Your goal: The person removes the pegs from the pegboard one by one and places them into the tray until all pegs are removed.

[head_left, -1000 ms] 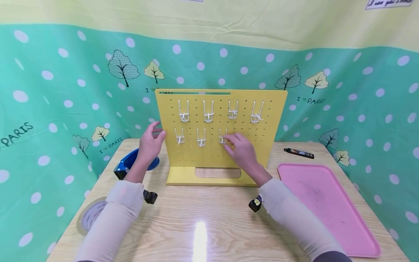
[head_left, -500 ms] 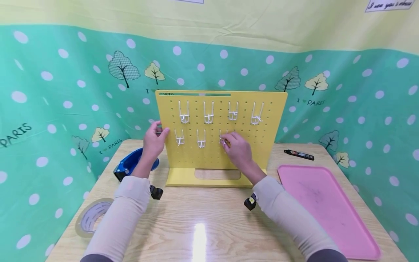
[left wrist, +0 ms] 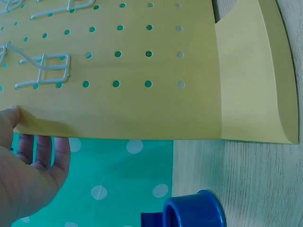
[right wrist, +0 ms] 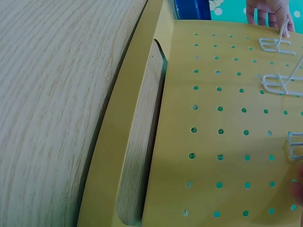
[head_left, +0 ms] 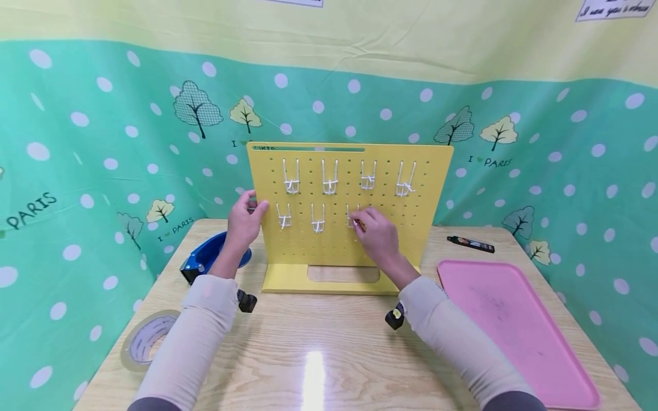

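Note:
A yellow pegboard stands upright on its base, carrying two rows of white wire hooks. My left hand grips its left edge; in the left wrist view the thumb lies on the front and the other fingers pass behind. My right hand pinches the rightmost lower-row hook, whose end is partly hidden by the fingers. In the right wrist view that hook sits at the right edge, with only a bit of the right hand showing.
Left on the table are a blue tape dispenser and a roll of clear tape. A pink tray lies at the right, with a black marker-like pen behind it. A patterned curtain encloses the table.
My left hand has moved right from beside the board's edge and now grips it. My right fingers have closed in on the lower-row hook.

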`<state>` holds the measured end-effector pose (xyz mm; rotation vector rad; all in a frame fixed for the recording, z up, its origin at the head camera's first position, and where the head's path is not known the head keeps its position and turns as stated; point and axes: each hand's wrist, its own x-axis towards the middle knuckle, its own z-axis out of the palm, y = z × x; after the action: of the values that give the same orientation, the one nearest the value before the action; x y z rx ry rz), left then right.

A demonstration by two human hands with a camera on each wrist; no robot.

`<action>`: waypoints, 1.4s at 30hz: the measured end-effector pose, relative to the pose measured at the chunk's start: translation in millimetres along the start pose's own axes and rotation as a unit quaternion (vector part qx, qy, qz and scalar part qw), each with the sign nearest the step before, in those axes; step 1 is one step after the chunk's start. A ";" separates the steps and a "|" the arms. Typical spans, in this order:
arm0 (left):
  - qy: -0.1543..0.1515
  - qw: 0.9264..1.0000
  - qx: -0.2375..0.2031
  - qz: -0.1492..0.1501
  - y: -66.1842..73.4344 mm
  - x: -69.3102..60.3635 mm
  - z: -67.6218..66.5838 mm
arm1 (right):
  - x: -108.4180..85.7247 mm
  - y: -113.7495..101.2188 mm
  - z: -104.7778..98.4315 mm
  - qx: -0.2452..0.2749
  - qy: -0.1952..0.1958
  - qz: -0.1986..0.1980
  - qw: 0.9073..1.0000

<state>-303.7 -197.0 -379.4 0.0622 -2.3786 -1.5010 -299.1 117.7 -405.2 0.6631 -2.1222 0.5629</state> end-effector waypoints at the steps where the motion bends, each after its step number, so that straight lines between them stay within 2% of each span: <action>1: 0.000 1.000 0.000 0.001 -0.1 0.1 0.1 | -0.1 0.2 0.1 -0.002 0.006 -0.006 1.000; 15: -0.012 1.000 -0.002 -0.010 -0.2 0.3 -1.2 | 2.6 -0.3 -2.6 -0.021 0.044 -0.062 0.997; 28: -0.008 1.000 0.000 0.000 -0.4 0.2 -0.5 | -2.6 2.9 7.3 -0.063 0.106 -0.101 0.987; 31: -0.008 1.000 0.001 0.000 -0.9 0.2 -0.2 | -3.8 2.8 8.2 -0.060 0.109 -0.091 0.988; 38: -0.009 1.000 0.004 -0.003 -1.0 1.0 -0.4 | -5.0 -2.8 6.2 -0.028 0.072 -0.015 0.997; 42: -0.010 1.000 0.005 -0.002 -0.9 1.2 -0.4 | -4.9 -2.5 5.4 -0.028 0.067 -0.015 0.997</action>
<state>-304.8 -198.0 -379.8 0.0548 -2.4024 -1.4989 -298.1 113.8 -411.8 0.6070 -1.9920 0.5160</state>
